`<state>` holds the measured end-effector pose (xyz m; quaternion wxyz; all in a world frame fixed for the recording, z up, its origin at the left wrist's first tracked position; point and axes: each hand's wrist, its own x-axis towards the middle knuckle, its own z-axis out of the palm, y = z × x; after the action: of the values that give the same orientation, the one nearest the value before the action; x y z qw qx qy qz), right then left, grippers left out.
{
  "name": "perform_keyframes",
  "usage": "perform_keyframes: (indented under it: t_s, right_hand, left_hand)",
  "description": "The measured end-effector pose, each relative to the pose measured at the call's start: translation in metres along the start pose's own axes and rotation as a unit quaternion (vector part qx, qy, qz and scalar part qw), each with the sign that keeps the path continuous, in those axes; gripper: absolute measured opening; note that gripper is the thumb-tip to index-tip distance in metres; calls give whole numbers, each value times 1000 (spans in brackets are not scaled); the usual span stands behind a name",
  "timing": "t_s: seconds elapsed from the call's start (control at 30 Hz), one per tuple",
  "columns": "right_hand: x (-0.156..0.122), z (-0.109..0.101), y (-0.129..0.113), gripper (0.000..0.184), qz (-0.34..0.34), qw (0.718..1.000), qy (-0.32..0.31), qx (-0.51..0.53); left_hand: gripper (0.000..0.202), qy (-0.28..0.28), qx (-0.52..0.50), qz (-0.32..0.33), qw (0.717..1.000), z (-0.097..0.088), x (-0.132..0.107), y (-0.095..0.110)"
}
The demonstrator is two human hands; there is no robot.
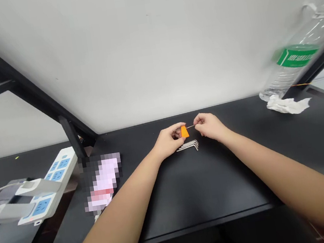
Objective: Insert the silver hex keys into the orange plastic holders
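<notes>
Head view: the left hand pinches a small orange holder above the black worktop; the right hand grips a thin hex key that meets the holder. Loose hex keys lie side by side on the worktop just beneath

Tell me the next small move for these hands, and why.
Probably ease the thin hex key in the right hand a little further into the orange holder pinched by the left hand: its tip meets the holder, and the other hex keys lie loose on the black table.
</notes>
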<state>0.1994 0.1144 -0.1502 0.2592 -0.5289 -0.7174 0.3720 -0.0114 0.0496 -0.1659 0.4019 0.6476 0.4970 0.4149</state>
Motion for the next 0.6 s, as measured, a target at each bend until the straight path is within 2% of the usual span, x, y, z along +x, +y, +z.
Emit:
perform_keyframes:
  t_s: [0.13,0.27,0.43,0.53,0.6]
  right_hand:
    - [-1,-13,0,12,-16,991,-36,-130]
    - [-8,-9,-2,13,-80,968,-102,-215]
    - [-13,-1,-2,17,-151,957,-154,-195]
    - [-12,-1,-1,17,-143,968,-128,-158]
    - [-11,-2,-1,15,-136,983,-91,-86]
  left_hand:
    - [57,20,-13,7,1000,-1,2,-3]
    - [59,43,-28,3,999,-1,3,-2]
    - [58,43,-30,-1,999,-3,3,3]
    - [58,37,-28,3,999,-2,3,1]
    - [59,28,-24,8,999,-1,2,1]
